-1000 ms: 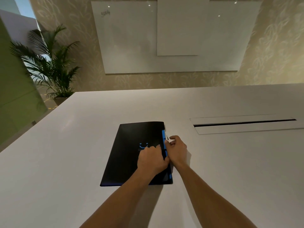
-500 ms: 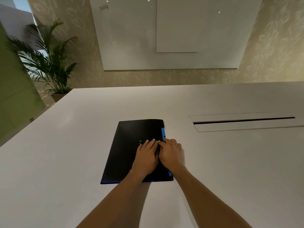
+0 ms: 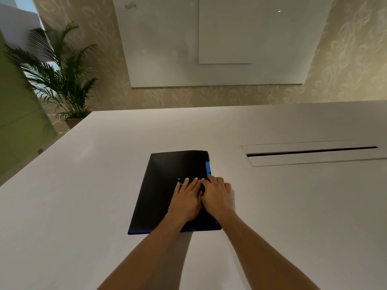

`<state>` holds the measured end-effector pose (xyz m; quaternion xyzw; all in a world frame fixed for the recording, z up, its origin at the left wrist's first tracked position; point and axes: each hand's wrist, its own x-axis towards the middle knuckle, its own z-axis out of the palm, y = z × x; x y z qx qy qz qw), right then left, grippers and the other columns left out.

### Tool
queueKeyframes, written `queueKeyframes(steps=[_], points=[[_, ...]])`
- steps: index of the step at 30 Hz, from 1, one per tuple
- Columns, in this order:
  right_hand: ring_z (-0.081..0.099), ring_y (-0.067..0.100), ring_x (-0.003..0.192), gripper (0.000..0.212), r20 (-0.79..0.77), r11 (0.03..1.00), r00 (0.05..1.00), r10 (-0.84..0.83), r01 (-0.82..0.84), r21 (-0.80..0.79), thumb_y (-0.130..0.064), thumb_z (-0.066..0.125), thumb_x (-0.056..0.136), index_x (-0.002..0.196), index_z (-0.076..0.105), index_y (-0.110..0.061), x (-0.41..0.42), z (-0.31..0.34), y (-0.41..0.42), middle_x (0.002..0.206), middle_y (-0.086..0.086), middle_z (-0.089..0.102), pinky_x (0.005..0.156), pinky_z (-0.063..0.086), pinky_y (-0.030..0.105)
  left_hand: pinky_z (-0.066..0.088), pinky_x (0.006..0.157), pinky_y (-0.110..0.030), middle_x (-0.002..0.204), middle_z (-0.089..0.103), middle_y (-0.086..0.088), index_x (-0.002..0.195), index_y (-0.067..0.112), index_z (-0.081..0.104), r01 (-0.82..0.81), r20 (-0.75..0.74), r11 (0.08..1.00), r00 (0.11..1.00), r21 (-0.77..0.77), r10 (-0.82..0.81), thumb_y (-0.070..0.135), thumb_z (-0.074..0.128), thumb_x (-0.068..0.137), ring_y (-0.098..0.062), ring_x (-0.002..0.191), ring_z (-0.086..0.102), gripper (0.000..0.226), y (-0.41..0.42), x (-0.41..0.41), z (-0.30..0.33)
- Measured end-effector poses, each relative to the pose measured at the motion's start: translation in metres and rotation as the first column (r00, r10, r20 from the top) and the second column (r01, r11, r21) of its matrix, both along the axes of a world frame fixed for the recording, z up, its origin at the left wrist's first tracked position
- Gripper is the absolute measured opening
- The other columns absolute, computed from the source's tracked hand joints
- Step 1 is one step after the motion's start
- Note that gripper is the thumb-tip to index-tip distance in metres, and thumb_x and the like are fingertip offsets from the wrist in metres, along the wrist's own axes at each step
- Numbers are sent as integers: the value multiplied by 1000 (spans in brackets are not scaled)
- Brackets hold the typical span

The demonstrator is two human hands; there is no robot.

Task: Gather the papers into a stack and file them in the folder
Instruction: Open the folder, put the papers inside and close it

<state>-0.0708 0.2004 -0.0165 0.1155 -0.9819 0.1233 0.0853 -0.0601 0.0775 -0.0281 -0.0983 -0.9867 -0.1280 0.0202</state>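
A black folder [image 3: 165, 185] with a blue right edge lies closed on the white table [image 3: 83, 206]. My left hand [image 3: 186, 197] rests flat on its cover, fingers spread and pointing away from me. My right hand [image 3: 217, 195] lies flat beside it, over the folder's right part and its blue edge, touching the left hand. Neither hand grips anything. No loose papers are visible; whatever is inside the folder is hidden.
A long cable slot [image 3: 312, 152] with a lid is set into the table to the right of the folder. A potted palm [image 3: 56, 80] stands beyond the table's far left corner. A whiteboard [image 3: 209, 40] hangs on the far wall.
A second ago both hands were curled at the folder's blue right edge. They have since flattened out on the cover, and have barely moved in the last half second.
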Motion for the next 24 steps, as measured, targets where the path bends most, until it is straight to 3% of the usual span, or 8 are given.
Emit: queueKeyframes(steps=[9, 13, 15, 17, 20, 24], points=[[44, 26, 129, 42, 27, 1000, 1000, -6, 6, 29, -32, 41, 101, 142, 42, -20, 5, 6, -2, 144, 7, 45, 107, 35, 42, 0, 118, -44, 161, 15, 0, 153, 24, 14, 13, 25, 998, 1000, 57, -15, 36, 23, 103, -23, 148, 4, 52, -1, 0, 5], [44, 27, 128, 47, 48, 997, 998, -47, 50, -57, -28, 46, 98, 144, 39, -19, 16, 9, -1, 144, 9, 44, 107, 36, 41, 12, 119, -44, 151, 39, -6, 143, 21, 41, -14, 1, 961, 1000, 277, 15, 28, 43, 99, -24, 143, 26, 45, -4, 6, 17], [51, 26, 118, 46, 38, 986, 994, -104, 108, -130, -29, 50, 94, 139, 43, -16, 22, 12, 1, 132, 10, 53, 100, 42, 39, 23, 115, -49, 139, 53, -4, 131, 21, 56, -101, -92, 943, 986, 318, 137, 27, 51, 95, -20, 133, 42, 36, -10, 11, 23], [57, 25, 104, 39, 61, 966, 987, -150, 160, -205, -33, 51, 93, 126, 52, -14, 27, 16, 4, 114, 9, 60, 91, 49, 40, 21, 112, -58, 138, 52, 1, 127, 26, 57, -304, -139, 923, 930, 235, 341, 34, 53, 92, -19, 132, 41, 37, -22, 17, 28], [62, 24, 90, 37, 187, 922, 968, -166, 220, -319, -43, 54, 91, 109, 58, -12, 32, 20, 12, 99, 7, 63, 80, 55, 43, 16, 107, -64, 147, 38, -5, 136, 26, 45, -572, -8, 798, 812, 191, 584, 45, 51, 87, -31, 139, 26, 53, -44, 27, 34], [62, 21, 83, 43, 288, 910, 942, -174, 266, -318, -56, 58, 87, 100, 52, -15, 36, 20, 15, 94, 4, 61, 68, 52, 35, 30, 103, -56, 142, 40, -15, 141, 20, 32, -661, 122, 721, 749, 207, 651, 52, 54, 84, -38, 127, 40, 69, -60, 38, 37]])
